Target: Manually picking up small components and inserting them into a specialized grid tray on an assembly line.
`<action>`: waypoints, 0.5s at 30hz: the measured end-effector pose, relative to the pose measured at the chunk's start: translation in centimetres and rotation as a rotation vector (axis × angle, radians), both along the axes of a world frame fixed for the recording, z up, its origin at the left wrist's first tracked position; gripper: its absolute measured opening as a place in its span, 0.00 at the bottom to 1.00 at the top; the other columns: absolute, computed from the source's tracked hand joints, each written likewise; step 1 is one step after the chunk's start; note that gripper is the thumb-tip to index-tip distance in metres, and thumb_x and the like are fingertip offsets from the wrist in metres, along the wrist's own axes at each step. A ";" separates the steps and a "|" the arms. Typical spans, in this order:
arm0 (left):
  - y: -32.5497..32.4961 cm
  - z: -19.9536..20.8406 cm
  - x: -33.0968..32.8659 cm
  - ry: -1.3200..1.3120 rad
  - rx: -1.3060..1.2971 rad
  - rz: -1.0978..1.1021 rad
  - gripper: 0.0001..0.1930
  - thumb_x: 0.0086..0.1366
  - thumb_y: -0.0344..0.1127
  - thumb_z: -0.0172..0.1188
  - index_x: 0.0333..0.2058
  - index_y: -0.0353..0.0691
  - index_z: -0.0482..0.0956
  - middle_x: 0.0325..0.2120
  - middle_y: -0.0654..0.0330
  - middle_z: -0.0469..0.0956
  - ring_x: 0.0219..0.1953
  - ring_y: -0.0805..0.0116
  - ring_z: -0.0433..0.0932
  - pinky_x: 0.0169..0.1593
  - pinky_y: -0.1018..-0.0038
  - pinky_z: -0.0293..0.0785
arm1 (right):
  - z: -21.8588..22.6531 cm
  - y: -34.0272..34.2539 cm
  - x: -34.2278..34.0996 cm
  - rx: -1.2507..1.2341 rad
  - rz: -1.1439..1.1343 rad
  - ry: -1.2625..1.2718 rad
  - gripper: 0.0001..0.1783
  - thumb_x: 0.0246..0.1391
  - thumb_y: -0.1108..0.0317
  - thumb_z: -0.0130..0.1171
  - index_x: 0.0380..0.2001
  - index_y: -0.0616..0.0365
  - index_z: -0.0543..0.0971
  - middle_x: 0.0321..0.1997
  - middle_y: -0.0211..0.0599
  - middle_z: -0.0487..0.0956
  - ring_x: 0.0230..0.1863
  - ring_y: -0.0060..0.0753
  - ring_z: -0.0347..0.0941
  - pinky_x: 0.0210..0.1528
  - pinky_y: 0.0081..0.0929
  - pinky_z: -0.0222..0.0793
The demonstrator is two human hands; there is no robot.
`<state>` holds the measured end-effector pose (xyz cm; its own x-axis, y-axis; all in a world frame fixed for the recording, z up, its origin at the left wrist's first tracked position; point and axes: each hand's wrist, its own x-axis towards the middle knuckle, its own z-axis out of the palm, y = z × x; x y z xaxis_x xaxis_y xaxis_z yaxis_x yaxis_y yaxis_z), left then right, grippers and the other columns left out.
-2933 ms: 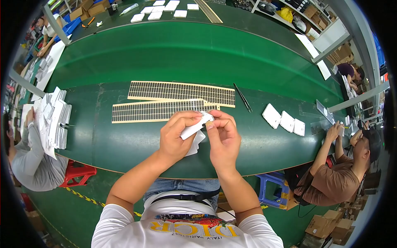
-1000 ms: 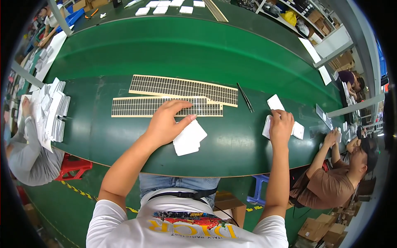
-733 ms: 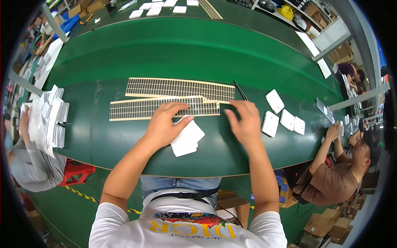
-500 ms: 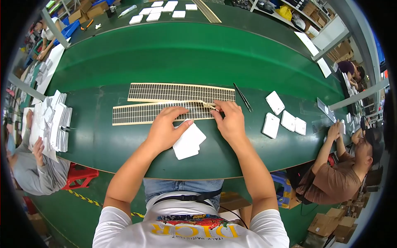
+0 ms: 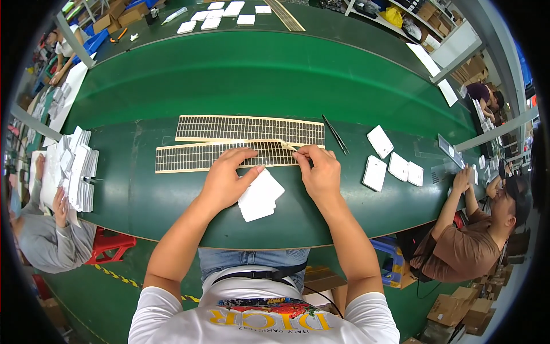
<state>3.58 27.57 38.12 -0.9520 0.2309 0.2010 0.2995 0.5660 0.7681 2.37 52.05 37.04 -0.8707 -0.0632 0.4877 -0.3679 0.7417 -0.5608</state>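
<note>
Two long cream-edged sheets with grids of small dark rectangles lie before me, the far sheet (image 5: 229,127) and the near sheet (image 5: 189,159). My left hand (image 5: 229,175) rests its fingers on the near sheet; its thumb reaches over a fanned pile of white square pieces (image 5: 260,198). At the near sheet's right end, a cream edge strip (image 5: 286,145) is lifted and bent. My right hand (image 5: 319,171) pinches there with thumb and forefinger; its fingertips partly hide the grip. Dark tweezers (image 5: 336,135) lie just beyond it.
White square cases (image 5: 380,142) sit to the right. Stacked white pieces (image 5: 86,172) stand at left, by a person in grey (image 5: 51,241). Another person in brown (image 5: 467,246) works at right. A green belt (image 5: 258,74) runs beyond the table, with more white pieces (image 5: 235,8) past it.
My right hand's fingers have drawn closer together into a pinch at the lifted strip. My left hand stays nearly in place. The grey-clad person's hand at left has moved toward the stack.
</note>
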 end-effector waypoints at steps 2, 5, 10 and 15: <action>0.0 0.1 0.0 0.009 0.009 -0.011 0.20 0.68 0.43 0.69 0.50 0.32 0.84 0.52 0.47 0.84 0.57 0.46 0.81 0.61 0.58 0.76 | 0.0 0.2 0.1 0.062 0.011 0.032 0.06 0.57 0.72 0.72 0.32 0.56 0.82 0.31 0.34 0.87 0.35 0.42 0.82 0.45 0.38 0.73; -0.2 0.1 0.0 -0.030 0.020 -0.016 0.19 0.69 0.40 0.69 0.52 0.33 0.84 0.54 0.48 0.84 0.60 0.49 0.80 0.64 0.60 0.75 | 0.2 0.7 -0.1 0.112 0.050 0.099 0.05 0.57 0.73 0.71 0.33 0.56 0.82 0.37 0.35 0.88 0.39 0.44 0.82 0.46 0.38 0.74; -0.3 0.6 -0.2 -0.061 0.033 0.004 0.17 0.75 0.41 0.61 0.53 0.35 0.84 0.52 0.49 0.84 0.53 0.54 0.84 0.53 0.63 0.81 | 1.8 0.9 1.2 -0.081 0.046 0.056 0.06 0.57 0.74 0.70 0.37 0.58 0.82 0.61 0.41 0.82 0.57 0.49 0.78 0.58 0.41 0.73; -0.7 1.3 0.7 0.162 0.039 -0.052 0.22 0.69 0.44 0.68 0.55 0.37 0.84 0.52 0.51 0.84 0.58 0.49 0.80 0.64 0.56 0.75 | 1.6 0.2 2.3 -0.111 0.041 0.085 0.06 0.58 0.76 0.69 0.37 0.60 0.82 0.61 0.45 0.81 0.59 0.50 0.79 0.59 0.40 0.75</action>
